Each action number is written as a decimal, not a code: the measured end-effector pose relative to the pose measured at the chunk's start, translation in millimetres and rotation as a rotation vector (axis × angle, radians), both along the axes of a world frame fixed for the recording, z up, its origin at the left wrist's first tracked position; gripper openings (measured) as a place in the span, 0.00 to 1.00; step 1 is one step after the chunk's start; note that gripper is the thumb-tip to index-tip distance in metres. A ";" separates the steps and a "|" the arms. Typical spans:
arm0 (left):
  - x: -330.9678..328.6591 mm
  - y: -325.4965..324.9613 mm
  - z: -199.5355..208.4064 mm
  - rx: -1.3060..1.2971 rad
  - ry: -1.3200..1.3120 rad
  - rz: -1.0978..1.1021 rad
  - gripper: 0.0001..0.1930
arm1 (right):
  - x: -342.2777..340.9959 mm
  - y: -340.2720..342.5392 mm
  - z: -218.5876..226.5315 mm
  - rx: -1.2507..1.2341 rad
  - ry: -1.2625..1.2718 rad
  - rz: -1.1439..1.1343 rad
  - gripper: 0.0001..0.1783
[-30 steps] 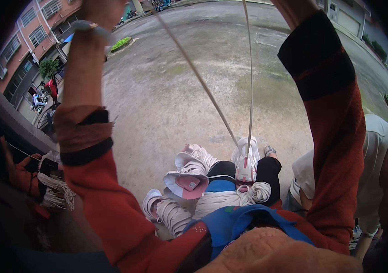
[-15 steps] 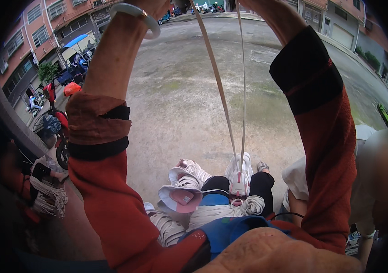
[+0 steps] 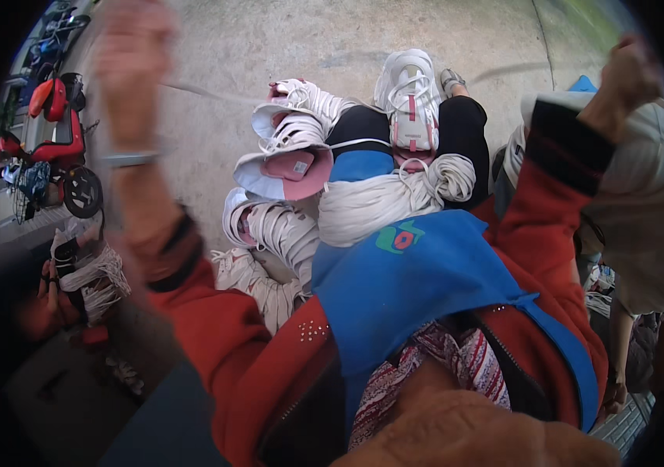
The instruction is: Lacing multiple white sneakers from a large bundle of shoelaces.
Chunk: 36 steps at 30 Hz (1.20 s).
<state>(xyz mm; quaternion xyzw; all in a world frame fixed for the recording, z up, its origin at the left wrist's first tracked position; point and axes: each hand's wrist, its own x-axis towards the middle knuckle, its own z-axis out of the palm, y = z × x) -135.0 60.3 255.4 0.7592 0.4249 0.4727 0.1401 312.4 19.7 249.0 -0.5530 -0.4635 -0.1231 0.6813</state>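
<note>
A white sneaker with pink trim [image 3: 403,101] stands between my knees, its toe away from me. My left hand [image 3: 133,47] is raised far out to the left, smeared by motion; a pale shoelace [image 3: 215,93] runs from the shoe side toward it. Out to the right, my right hand [image 3: 629,74] is closed in a fist, with a blurred lace streak leading its way. Across my lap, over a blue apron [image 3: 402,272], lies a thick bundle of white laces [image 3: 378,201].
Several white and pink shoe pieces with laces [image 3: 281,226] are piled at my left leg. Another person in a pale garment [image 3: 643,202] is close on my right. A red scooter [image 3: 56,148] stands at the left, near more laces [image 3: 98,272].
My hands have come down from overhead and spread wide apart, pulling the laces outward to either side. The view has tilted down toward my lap.
</note>
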 end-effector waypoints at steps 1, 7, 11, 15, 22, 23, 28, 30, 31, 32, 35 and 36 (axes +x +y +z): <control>19.0 -4.6 -34.2 -0.109 -0.092 -0.160 0.11 | 9.7 -2.5 -31.9 -0.176 0.035 -0.088 0.15; 109.2 -28.5 -234.1 -0.458 0.171 -0.068 0.11 | -93.5 -9.3 -206.9 -0.903 -0.392 0.668 0.15; 138.5 -50.5 -260.6 -0.552 0.350 -0.057 0.14 | -128.1 -32.2 -201.6 -1.139 -0.587 0.671 0.15; 143.9 -51.6 -259.2 -0.555 0.321 -0.135 0.13 | -125.2 -28.6 -203.8 -1.163 -0.647 0.613 0.17; 139.5 -46.0 -259.9 -0.624 0.337 -0.189 0.07 | -106.2 -12.9 -222.5 -1.067 -0.612 0.555 0.14; 135.4 -45.9 -258.8 -0.644 0.329 -0.184 0.06 | -98.6 -6.9 -219.7 -1.009 -0.578 0.479 0.13; 135.8 -38.3 -267.5 -0.276 0.297 -0.145 0.03 | -1.0 -4.6 -192.5 -1.291 -0.420 0.002 0.18; 130.2 -36.2 -268.6 -0.235 0.364 -0.155 0.02 | 5.8 -10.0 -195.5 -1.574 -0.362 0.035 0.19; 128.6 -34.9 -269.0 -0.191 0.427 -0.169 0.02 | 4.5 -13.6 -201.1 -1.648 -0.373 0.004 0.18; 132.4 -32.5 -270.9 -0.191 0.425 -0.177 0.02 | 14.2 -18.9 -214.8 -1.724 -0.396 -0.030 0.18; 130.6 -30.6 -275.8 -0.189 0.467 -0.166 0.02 | 7.3 -27.5 -224.8 -1.719 -0.487 -0.032 0.18; 132.6 -29.8 -276.1 -0.182 0.474 -0.173 0.02 | -2.6 -28.3 -219.0 -1.630 -0.553 -0.019 0.18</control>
